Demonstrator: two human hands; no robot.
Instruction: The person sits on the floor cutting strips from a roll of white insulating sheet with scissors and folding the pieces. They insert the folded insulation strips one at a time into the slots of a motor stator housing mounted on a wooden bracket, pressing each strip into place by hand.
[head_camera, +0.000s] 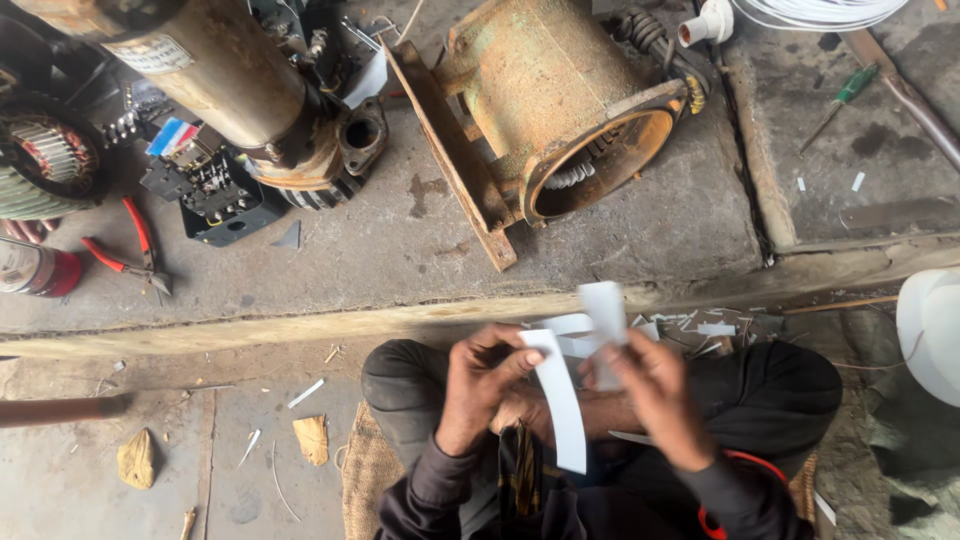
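Hands (480, 385) (655, 395) on three paper strips (562, 400)

One cam only, head-worn, looking almost straight down over the seated person's lap. Close in: left hand (480, 385) and right hand (655, 400) sit low-centre, near the lens, sleeves running off the bottom edge. Past the fingertips, the view carries on across the concrete floor (400, 240) to the top edge, where the rusty motor housing (560, 110) and the brown cylinder (215, 65) lie farther off, partly cropped. Left of the fingers, red-handled pliers (125, 250) near the frame's side; right of them, a green screwdriver (840, 100) up in the corner. No 2nd view, so no overlap.
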